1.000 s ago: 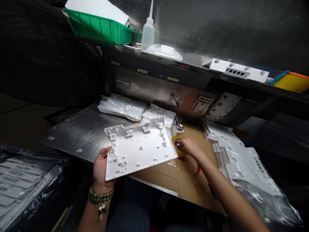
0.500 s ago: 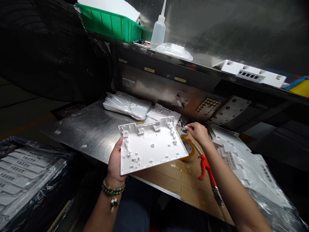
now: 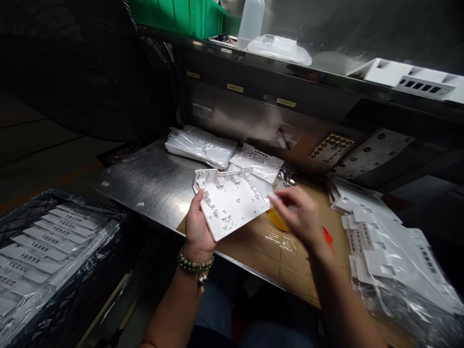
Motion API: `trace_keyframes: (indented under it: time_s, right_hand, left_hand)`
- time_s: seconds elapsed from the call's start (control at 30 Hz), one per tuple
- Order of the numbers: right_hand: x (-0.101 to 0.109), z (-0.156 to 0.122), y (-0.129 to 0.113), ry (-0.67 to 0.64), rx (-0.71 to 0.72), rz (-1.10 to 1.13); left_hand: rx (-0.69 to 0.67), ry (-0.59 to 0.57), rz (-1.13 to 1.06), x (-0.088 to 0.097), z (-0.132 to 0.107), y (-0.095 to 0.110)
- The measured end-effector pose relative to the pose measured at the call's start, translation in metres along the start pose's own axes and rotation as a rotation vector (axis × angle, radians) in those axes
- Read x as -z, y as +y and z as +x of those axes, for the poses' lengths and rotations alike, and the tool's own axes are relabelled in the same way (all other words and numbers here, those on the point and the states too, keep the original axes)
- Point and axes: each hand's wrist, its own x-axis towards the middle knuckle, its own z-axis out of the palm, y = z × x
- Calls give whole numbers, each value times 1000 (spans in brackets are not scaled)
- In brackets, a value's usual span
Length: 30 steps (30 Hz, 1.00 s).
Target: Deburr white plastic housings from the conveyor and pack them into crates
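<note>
My left hand grips the left edge of a white plastic housing panel, thumb on top. Its inner face, with small clips and posts, is turned up and tilted toward me. Close to the panel's right edge, my right hand is closed in a pinch and blurred by motion. Something small and pale shows at its fingertips, too smeared to name. Beneath that hand lies a yellow tape roll, partly covered. A small round metal-topped container stands just behind. The red air gun is mostly hidden by my right forearm.
Clear plastic bags lie stacked at the back. A bagged white panel is beside them. More white panels pile up at right under film. A crate of panels stands at lower left. A shelf runs above.
My right hand has come away from the small metal-topped container toward the panel's right edge. The panel has turned and tilted in my left hand. The camera view has shifted.
</note>
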Motion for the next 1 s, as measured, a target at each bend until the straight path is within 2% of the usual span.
trace_keyframes:
  time_s: [0.07, 0.1, 0.13, 0.2, 0.4, 0.57, 0.77, 0.9, 1.0]
  right_hand:
    - [-13, -30, -50, -91, 85, 206]
    - [-20, -43, -70, -115, 83, 264]
    - [-26, -54, -85, -123, 87, 304]
    - [-34, -68, -100, -112, 76, 331]
    - [-29, -78, -90, -70, 30, 315]
    - [-26, -81, -93, -41, 102, 342]
    - [-26, -85, -90, 20, 48, 292]
    - [-36, -90, -94, 9, 130, 312]
    - [-29, -89, -75, 23, 95, 193]
  left_hand:
    - [-10, -48, 21, -2, -3, -8]
    - [-9, -67, 31, -3, -4, -12]
    - [-6, -79, 40, -4, -5, -15]
    - [-9, -81, 61, -5, -8, -19]
    - [-50, -105, 115, -8, -16, -25]
    - [-129, -123, 112, -11, -20, -31]
    - [-85, -101, 104, -12, -20, -28]
    - [-40, -88, 77, -10, -19, -30]
    - [-33, -95, 42, 4, -14, -21]
